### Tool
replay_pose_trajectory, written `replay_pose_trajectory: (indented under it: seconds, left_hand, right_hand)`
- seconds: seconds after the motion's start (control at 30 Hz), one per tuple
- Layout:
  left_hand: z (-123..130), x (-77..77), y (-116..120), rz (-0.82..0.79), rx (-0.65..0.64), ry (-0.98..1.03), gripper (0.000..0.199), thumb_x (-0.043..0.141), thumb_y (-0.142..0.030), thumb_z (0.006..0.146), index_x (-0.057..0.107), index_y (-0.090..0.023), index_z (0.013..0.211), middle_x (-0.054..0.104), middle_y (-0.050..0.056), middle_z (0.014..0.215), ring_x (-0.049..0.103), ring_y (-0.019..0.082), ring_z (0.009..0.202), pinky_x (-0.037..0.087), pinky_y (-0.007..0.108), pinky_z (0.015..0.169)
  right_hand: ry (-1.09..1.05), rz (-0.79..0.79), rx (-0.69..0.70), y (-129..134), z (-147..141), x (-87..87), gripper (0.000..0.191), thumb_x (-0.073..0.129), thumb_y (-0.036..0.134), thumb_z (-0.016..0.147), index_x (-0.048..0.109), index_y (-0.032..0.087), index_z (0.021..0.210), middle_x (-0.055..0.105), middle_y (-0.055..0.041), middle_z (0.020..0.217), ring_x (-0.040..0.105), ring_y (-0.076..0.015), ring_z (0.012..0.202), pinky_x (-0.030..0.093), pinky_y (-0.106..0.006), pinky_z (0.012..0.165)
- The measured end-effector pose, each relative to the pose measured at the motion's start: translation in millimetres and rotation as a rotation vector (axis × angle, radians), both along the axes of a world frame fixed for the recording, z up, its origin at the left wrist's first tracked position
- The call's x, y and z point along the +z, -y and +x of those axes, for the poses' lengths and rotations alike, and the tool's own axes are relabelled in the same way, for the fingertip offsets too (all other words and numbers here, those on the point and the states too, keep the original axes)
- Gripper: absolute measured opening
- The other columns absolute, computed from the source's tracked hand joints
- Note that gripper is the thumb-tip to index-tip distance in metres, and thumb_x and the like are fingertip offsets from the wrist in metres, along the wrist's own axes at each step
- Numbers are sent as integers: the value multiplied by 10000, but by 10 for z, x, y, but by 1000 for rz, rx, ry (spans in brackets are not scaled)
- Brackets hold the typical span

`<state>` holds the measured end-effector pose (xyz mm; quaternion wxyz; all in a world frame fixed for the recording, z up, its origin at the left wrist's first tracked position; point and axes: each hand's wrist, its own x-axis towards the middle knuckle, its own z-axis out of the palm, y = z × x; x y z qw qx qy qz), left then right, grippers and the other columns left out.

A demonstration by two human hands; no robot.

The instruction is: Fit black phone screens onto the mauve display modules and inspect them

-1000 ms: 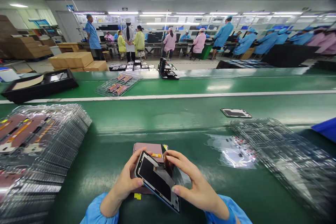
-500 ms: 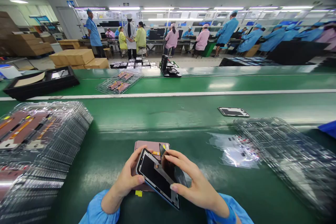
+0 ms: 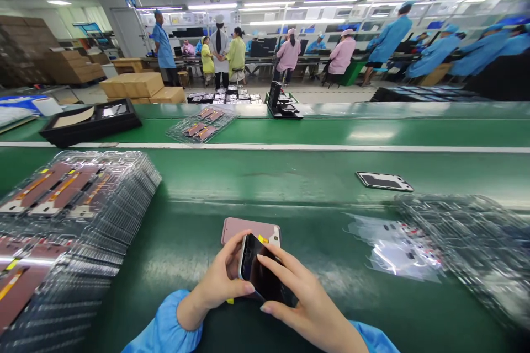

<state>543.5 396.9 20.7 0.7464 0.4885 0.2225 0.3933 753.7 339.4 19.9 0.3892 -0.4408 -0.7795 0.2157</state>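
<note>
A phone frame (image 3: 242, 258) is tilted between my hands above the green work surface. My left hand (image 3: 221, 278) is closed round its left end, thumb on the near edge. Over the frame lies a dark glossy panel (image 3: 269, 281), held at its right part by my right hand (image 3: 296, 292), fingertips on its face and thumb at its lower edge. Beneath and behind them, a pinkish screen part (image 3: 248, 227) rests on the surface, partly covered by my hands. A yellow tab (image 3: 230, 301) shows below my left hand.
Stacked clear trays (image 3: 136, 204) with pinkish parts stand left. At right are clear film pieces (image 3: 397, 251), more clear trays (image 3: 467, 242) and another phone frame (image 3: 385, 181). Farther back sit a black tray (image 3: 93, 124) and a small black fixture (image 3: 284, 102); people work beyond.
The dark panel has come down from a raised tilt to lie over the frame, covering its inside. The camera view has turned slightly left.
</note>
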Motion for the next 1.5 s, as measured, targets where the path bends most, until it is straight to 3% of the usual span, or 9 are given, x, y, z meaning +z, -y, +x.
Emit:
replay_pose_trajectory:
  seconds: [0.2,0.37,0.87,1.23,1.5]
  left_hand:
    - [-10,-93,-2,4,-17,10,893,900,-414,599,497,-278,1384,564,141,1370,511,359,1279,406,479,1070]
    - [-17,-152,-11,2,-23,32,905,914,-387,584,498,-292,1382,561,133,1379,498,354,1292,407,471,1063]
    - [-30,-91,10,61,-36,-13,829,861,-404,672,469,-327,1398,555,113,1393,517,319,1286,417,425,1064]
    - [-24,-25,11,73,-54,-39,847,861,-397,672,456,-329,1413,539,111,1428,490,324,1322,404,431,1094]
    - [-47,-17,-1,55,-79,-58,854,872,-376,661,463,-384,1411,515,80,1462,466,315,1348,400,427,1097]
  right_hand:
    - [58,30,-8,7,-1,4,645,725,439,834,494,305,1421,522,-130,1430,543,-325,1266,527,-451,994]
    - [142,64,0,23,3,-8,594,665,434,885,487,242,1419,492,-143,1452,505,-300,1306,505,-421,1025]
    - [223,120,8,24,-9,4,585,569,500,932,443,237,1439,460,-145,1462,477,-292,1315,516,-418,1004]
    - [231,203,12,14,-16,52,552,520,448,969,416,197,1449,411,-168,1482,403,-289,1361,480,-433,1038]
    - [204,180,49,-4,-3,103,525,515,444,971,431,188,1422,424,-175,1469,386,-288,1373,460,-455,1057]
